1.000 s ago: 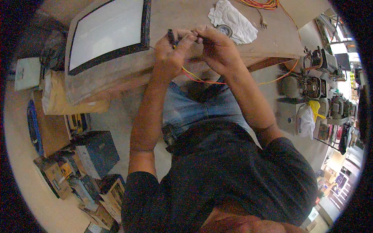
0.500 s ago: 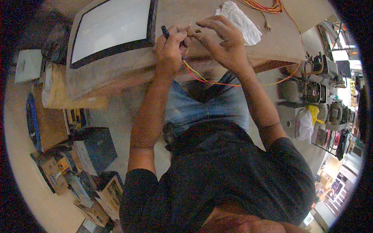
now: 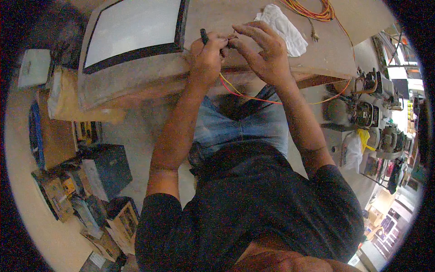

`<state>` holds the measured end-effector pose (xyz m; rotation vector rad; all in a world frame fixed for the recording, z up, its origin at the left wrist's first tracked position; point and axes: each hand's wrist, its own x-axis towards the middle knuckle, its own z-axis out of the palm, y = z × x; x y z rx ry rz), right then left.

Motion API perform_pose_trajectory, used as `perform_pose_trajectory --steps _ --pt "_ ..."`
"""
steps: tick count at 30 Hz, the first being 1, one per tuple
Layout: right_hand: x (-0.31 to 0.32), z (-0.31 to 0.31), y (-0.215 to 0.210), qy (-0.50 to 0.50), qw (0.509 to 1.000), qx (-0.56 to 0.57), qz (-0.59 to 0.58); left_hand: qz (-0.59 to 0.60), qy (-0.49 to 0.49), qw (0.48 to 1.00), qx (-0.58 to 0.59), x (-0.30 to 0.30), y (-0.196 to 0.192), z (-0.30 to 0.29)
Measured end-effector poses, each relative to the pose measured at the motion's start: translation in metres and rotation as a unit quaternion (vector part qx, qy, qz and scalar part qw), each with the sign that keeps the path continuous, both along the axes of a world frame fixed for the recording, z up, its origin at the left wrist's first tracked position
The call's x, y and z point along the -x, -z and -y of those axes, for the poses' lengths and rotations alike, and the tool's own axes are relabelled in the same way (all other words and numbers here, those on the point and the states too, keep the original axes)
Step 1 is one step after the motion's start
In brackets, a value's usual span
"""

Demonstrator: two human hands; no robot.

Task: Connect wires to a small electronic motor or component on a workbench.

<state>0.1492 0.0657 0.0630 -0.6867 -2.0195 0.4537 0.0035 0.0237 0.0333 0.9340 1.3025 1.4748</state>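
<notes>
My left hand (image 3: 207, 56) is closed round the red and yellow wires (image 3: 235, 92), which hang from below the fist in a loop toward the right. A short black rod-shaped piece (image 3: 204, 36) sticks up out of the same fist; its kind does not show. My right hand (image 3: 267, 52) meets the left fingertips, its thumb and fingers bent in at a thin, copper-coloured wire end (image 3: 233, 37). Fingers partly hide that end, and the picture is grainy there. Both hands are above the near edge of the worktable (image 3: 149, 72).
A black-framed white panel (image 3: 136, 31) lies left on the table. Beyond my right hand are a crumpled white cloth (image 3: 283, 31) and a coil of red and yellow wire (image 3: 312, 11). Boxes (image 3: 106, 170) stand at the lower left; machines (image 3: 362, 109) line the right.
My left hand has moved slightly right, closer to my right fingertips, carrying the black piece and wires. The right hand has stayed nearly in place, its fingertips now closer round the wire end.
</notes>
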Motion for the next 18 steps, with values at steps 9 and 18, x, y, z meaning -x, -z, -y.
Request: perform_pose_trajectory --steps 9,18 --pt "0.001 0.006 0.008 -0.034 0.989 0.130 -0.062 -0.189 -0.002 0.980 -0.064 0.001 0.001 -0.001" --pt "0.000 0.001 0.013 -0.045 0.954 0.263 -0.136 -0.128 0.092 0.988 0.010 0.003 -0.017 0.016"
